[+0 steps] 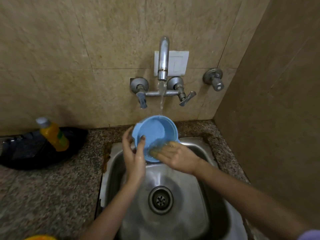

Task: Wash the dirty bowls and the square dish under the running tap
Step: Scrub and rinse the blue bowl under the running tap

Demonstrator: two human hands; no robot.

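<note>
A: Where is the blue bowl (156, 134)?

B: Over the back of the sink (199, 196), tilted toward the person, with the stream from the tap (163, 58) running in. The left hand (134, 153) has its grip closed on the rim, thumb inside. The right hand (174, 157) lies flat and open inside, fingers spread, rubbing; it clasps nothing.

A: How would it handle?

B: Light, stiff plastic, I'd judge; wet, so slippery. The rim and its small lug look the safest hold.

A: Anything in the way?

B: Little. A yellow bottle (52, 134) stands in a black tray (76, 135) on the table (52, 187), well apart on the left. No other dishes show.
</note>
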